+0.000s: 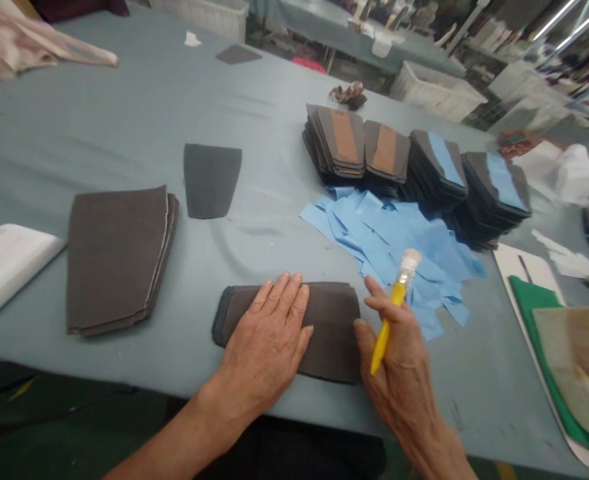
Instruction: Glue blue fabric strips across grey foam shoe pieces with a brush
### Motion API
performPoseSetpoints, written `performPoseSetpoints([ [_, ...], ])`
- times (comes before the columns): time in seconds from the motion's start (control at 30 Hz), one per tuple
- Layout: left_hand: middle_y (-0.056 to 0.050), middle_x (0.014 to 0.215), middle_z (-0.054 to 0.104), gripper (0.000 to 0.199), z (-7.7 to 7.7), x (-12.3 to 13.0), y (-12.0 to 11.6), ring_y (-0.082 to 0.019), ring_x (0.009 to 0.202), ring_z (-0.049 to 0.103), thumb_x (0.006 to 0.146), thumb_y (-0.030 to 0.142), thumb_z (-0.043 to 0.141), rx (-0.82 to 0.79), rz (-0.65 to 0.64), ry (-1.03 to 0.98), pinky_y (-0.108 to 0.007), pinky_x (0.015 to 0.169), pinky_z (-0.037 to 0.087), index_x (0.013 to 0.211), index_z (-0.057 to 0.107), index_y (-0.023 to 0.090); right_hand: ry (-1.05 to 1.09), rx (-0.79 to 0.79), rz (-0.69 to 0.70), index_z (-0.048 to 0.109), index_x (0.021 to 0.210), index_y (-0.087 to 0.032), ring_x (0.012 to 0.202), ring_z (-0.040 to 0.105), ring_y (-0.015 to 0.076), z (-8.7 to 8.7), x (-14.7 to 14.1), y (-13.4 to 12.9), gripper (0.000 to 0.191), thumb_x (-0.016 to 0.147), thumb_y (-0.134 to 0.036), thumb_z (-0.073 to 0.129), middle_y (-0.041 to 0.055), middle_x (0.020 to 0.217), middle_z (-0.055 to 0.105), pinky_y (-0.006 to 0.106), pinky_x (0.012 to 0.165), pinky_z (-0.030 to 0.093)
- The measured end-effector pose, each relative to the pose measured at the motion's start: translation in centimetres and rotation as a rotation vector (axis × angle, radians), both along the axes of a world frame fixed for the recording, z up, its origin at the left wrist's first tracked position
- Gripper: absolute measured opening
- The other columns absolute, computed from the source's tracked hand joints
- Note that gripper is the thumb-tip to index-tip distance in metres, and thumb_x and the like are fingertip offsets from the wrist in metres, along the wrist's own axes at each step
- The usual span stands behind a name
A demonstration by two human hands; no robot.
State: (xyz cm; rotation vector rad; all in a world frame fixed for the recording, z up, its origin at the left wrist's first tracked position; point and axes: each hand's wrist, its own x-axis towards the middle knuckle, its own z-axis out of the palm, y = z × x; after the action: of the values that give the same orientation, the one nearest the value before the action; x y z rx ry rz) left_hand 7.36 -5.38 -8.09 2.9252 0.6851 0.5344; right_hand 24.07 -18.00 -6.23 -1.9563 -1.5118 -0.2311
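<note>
My left hand (273,339) lies flat, fingers stretched out, on a dark brown folded piece of material (332,327) near the table's front edge. A yellow-handled brush (389,327) with pale bristles is held in my right hand (399,353), bristles pointing up and away. The thumb of that hand is at the right end of the brown piece. Just beyond my right hand spreads a loose heap of light blue strips (374,223). To the left rests a stack of larger brown panels (117,260), with a single dark grey panel (212,180) beyond it.
Stacks of dark pieces with brown strips (344,137) and blue strips (504,180) stand behind the blue heap. A white block (9,267) is at the left edge. At right lies a board (507,263) with green material (534,300). White bins (434,90) stand beyond the table.
</note>
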Motion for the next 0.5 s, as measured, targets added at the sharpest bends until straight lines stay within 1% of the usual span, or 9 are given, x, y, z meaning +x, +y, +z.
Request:
performPoseSetpoints([
  [0.07,-0.017,0.163,0.052,0.053,0.1,-0.1,0.0,-0.032,0.151,0.052,0.111,0.033,0.035,0.003,-0.001,-0.003,-0.050,0.124,0.048,0.153,0.054,0.005,0.062,-0.010,0.078,0.053,0.130,-0.023,0.144,0.056,0.0247,-0.2,-0.9,1.1,0.022,0.109,-0.020,0.053,0.0154,0.153,0.061,0.051,0.120,0.045],
  [0.1,-0.017,0.162,0.053,0.053,0.1,-0.1,0.0,-0.032,0.151,0.052,0.111,0.033,0.035,0.004,-0.004,-0.004,-0.050,0.123,0.048,0.153,0.053,0.005,0.082,-0.021,0.096,0.054,0.129,-0.024,0.142,0.058,0.0242,-0.6,-1.2,1.6,0.021,0.108,-0.017,0.051,0.0141,0.151,0.062,0.051,0.119,0.047],
  [0.17,-0.018,0.162,0.053,0.054,0.1,-0.1,0.0,-0.033,0.150,0.053,0.111,0.034,0.035,0.003,-0.008,-0.002,-0.050,0.123,0.048,0.153,0.053,0.005,0.110,-0.039,0.094,0.055,0.127,-0.024,0.139,0.061,0.0245,-1.6,-1.4,2.3,0.026,0.106,-0.013,0.045,0.0127,0.147,0.065,0.051,0.116,0.050],
  [0.23,-0.018,0.162,0.053,0.054,0.1,-0.2,0.1,-0.033,0.151,0.052,0.111,0.034,0.036,0.000,-0.013,0.004,-0.051,0.124,0.047,0.153,0.052,0.005,0.135,-0.051,0.081,0.055,0.128,-0.024,0.138,0.060,0.0253,-2.6,-1.2,2.6,0.034,0.102,-0.008,0.041,0.0124,0.146,0.065,0.051,0.114,0.053],
  [0.33,-0.018,0.163,0.052,0.054,0.0,-0.2,0.2,-0.033,0.152,0.051,0.111,0.034,0.037,-0.002,-0.016,0.011,-0.051,0.124,0.046,0.154,0.051,0.005,0.168,-0.054,0.086,0.056,0.128,-0.024,0.141,0.057,0.0257,-3.4,-1.0,2.5,0.042,0.094,-0.004,0.041,0.0118,0.149,0.063,0.053,0.115,0.052],
  [0.5,-0.017,0.165,0.050,0.054,0.2,-0.3,0.1,-0.034,0.154,0.048,0.111,0.035,0.037,-0.009,-0.015,0.036,-0.052,0.125,0.044,0.156,0.048,0.006,0.198,-0.029,0.101,0.056,0.127,-0.023,0.144,0.054,0.0252,-3.8,-1.0,2.5,0.049,0.086,-0.001,0.041,0.0133,0.151,0.060,0.053,0.118,0.049],
])
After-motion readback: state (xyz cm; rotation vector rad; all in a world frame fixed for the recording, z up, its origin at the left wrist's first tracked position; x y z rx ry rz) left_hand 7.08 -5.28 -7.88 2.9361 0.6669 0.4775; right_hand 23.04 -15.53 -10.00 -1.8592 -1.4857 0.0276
